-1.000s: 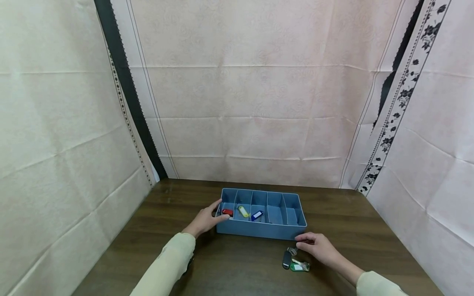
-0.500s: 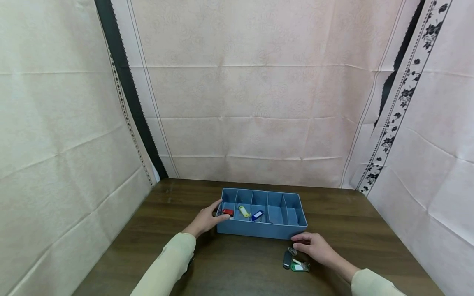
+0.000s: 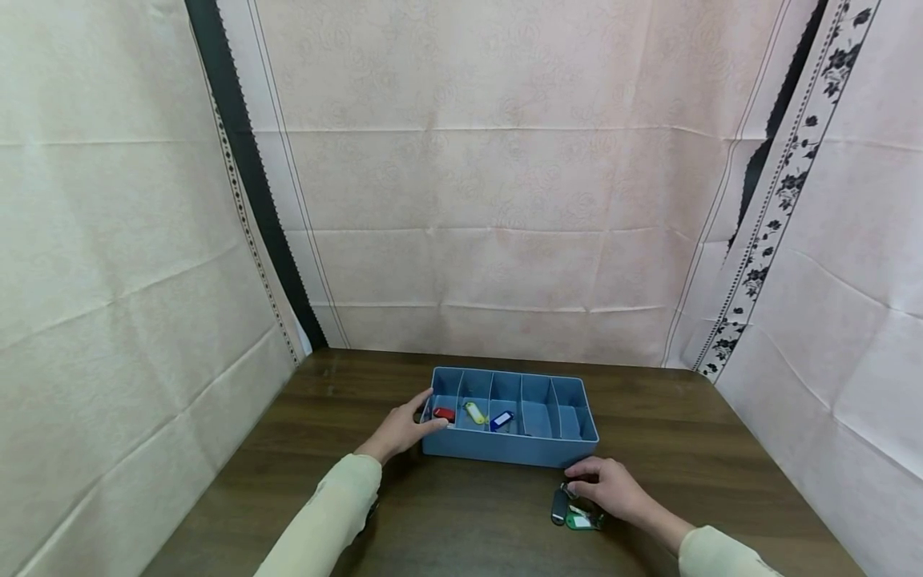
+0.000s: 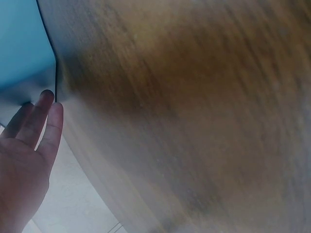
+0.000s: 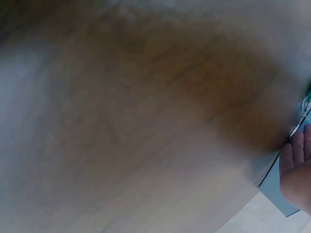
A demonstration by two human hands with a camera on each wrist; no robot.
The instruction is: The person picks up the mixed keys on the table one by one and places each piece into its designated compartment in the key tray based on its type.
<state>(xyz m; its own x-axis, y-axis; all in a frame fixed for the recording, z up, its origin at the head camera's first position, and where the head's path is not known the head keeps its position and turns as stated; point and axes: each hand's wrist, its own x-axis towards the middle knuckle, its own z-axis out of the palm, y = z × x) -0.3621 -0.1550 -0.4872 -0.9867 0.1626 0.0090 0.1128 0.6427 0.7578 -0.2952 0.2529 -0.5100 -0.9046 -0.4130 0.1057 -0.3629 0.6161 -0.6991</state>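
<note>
A blue divided box (image 3: 508,452) stands on the table, with a red key tag (image 3: 444,414), a yellow key tag (image 3: 474,413) and a blue key tag (image 3: 501,420) in separate compartments at its left and middle. My left hand (image 3: 399,430) rests against the box's left end, thumb at the front rim; the left wrist view shows its fingers fairly straight along the wall. Before the box's right front corner, my right hand (image 3: 609,485) is over a black key tag (image 3: 558,507) and a green key tag (image 3: 581,520), thumb and forefinger apart. The hand partly hides their keys.
The brown wooden table (image 3: 461,529) reaches back to a pale cloth (image 3: 461,200). Further cloths hang on both sides, the right one with a dark floral border (image 3: 793,176). The right wrist view is mostly blurred tabletop.
My right hand has shifted slightly left and down, bringing its fingertips over the black tag's ring end. The left hand and the box have stayed put.
</note>
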